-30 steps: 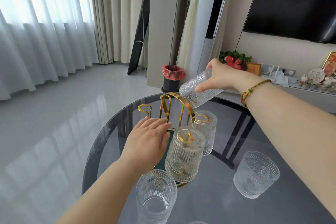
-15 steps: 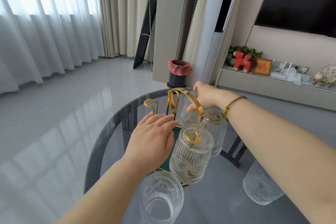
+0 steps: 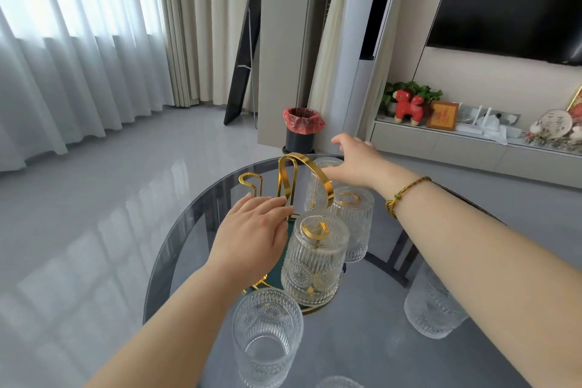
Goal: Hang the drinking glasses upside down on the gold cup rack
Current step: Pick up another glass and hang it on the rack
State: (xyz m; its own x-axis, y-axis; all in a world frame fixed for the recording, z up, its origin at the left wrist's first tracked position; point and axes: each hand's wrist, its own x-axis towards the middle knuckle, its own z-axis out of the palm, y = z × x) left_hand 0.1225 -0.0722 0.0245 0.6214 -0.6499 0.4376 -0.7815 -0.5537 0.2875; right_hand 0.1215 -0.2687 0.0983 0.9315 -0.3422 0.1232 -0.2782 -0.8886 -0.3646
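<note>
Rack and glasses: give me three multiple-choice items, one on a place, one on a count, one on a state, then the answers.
1. Where does the left hand rest?
A. on the rack
B. on the bin
C. on an upright glass

2. How many glasses hang upside down on the rack?
A. one
B. three
C. five

3. What state is the right hand in?
A. clamped on a glass
B. open, fingers spread
C. out of view

Answers: 1 A, its fingers lie against the gold loop. 2 B, the near glass, middle glass and far glass sit inverted on hooks. 3 B, it is open beside the far glass, gripping nothing.
</note>
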